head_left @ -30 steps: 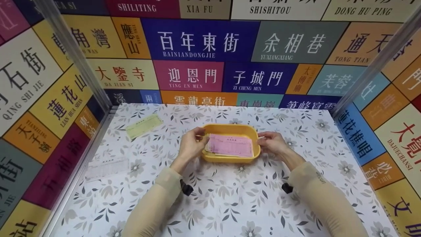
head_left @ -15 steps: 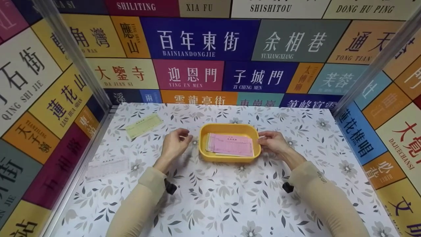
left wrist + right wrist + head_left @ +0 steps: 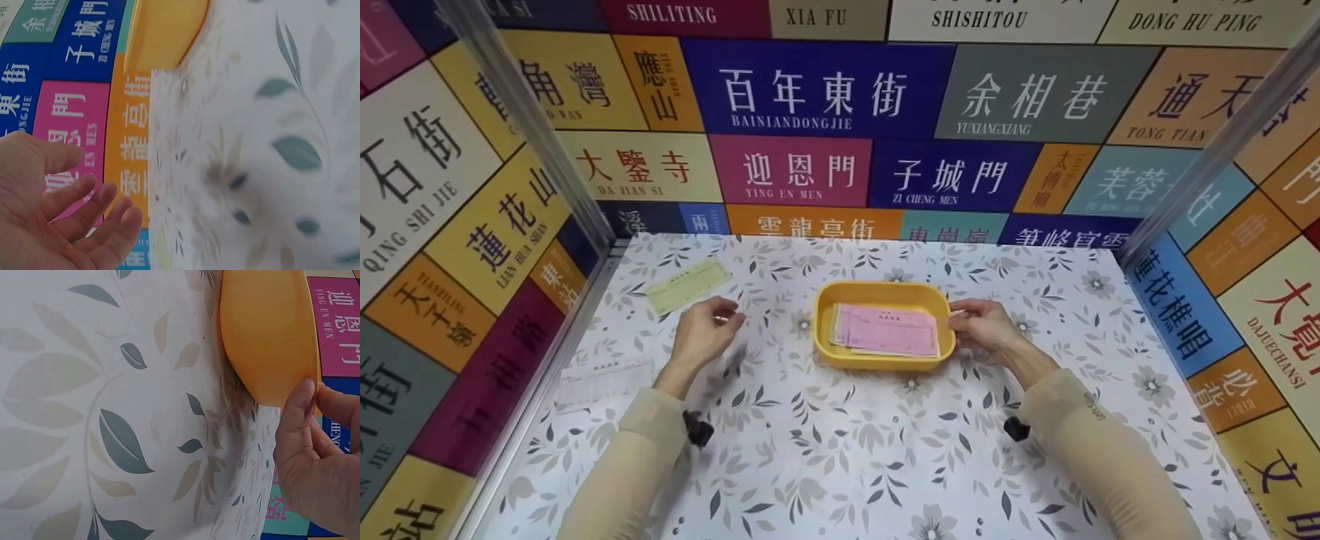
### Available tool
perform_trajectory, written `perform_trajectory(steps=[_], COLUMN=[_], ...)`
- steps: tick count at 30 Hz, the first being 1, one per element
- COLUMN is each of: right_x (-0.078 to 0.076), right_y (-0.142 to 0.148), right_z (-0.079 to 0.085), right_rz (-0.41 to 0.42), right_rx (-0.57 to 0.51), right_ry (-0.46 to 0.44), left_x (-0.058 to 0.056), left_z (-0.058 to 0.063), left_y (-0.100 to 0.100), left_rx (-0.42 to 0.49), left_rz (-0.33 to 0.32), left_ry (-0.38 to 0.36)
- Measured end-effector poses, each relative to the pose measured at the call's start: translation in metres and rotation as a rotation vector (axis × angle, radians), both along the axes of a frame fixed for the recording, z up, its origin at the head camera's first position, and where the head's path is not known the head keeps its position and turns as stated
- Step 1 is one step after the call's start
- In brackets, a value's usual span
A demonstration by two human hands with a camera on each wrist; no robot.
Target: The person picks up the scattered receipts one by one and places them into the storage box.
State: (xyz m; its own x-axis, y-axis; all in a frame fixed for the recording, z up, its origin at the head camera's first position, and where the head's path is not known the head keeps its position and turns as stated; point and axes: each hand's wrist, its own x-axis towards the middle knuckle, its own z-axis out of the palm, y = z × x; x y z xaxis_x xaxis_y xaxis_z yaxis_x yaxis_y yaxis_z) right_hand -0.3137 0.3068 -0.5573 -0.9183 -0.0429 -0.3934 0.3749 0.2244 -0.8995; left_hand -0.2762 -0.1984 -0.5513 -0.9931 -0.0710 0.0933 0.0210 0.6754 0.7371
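A yellow plastic tray (image 3: 885, 363) sits mid-table with a small stack of paper slips in it, a pink slip (image 3: 894, 333) on top. My right hand (image 3: 986, 327) pinches the tray's right rim between thumb and fingers; the right wrist view shows this hand (image 3: 315, 455) at the tray's end (image 3: 270, 332). My left hand (image 3: 705, 334) hovers over the table left of the tray, holding nothing. In the left wrist view its fingers (image 3: 90, 214) are loosely bent. Nearest to it lies a yellow-green slip (image 3: 687, 285), just beyond the fingers.
A whitish printed slip (image 3: 606, 382) lies flat at the table's left side. The table has a white leaf-and-flower cover (image 3: 847, 465). Colourful sign-printed panels (image 3: 817, 90) wall in the back and both sides, with clear corner posts (image 3: 1207, 142).
My left hand has let go of the slips at the tray's left end and moved left, toward the yellow-green slip. My right hand has kept its place on the rim.
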Motion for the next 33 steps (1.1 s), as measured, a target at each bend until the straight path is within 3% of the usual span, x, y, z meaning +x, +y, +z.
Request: perform_trajectory(steps=[7,13,21,29,33], right_x=[-0.001,0.000,0.000,0.000,0.001], right_y=[0.002,0.003,0.000,0.001,0.002], right_z=[0.003,0.003,0.002,0.000,-0.002], right_rz=[-0.007,0.001,0.009,-0.004,-0.006], right_rx=[0.019,0.004,0.024,0.026,0.011], right_ry=[-0.013,-0.012,0.001,-0.026,-0.012], left_x=[0.017,0.031,0.054,0.074,0.081], left_z=[0.000,-0.003,-0.020,-0.027,-0.029], left_y=[-0.053,-0.099,-0.144,-0.177,-0.188], left_rx=[-0.069,-0.184,-0.302,-0.398,-0.415], left_rz=[0.005,0.033,0.158,0.333,0.355], left_ry=[-0.064,-0.067,-0.078,-0.220,-0.307])
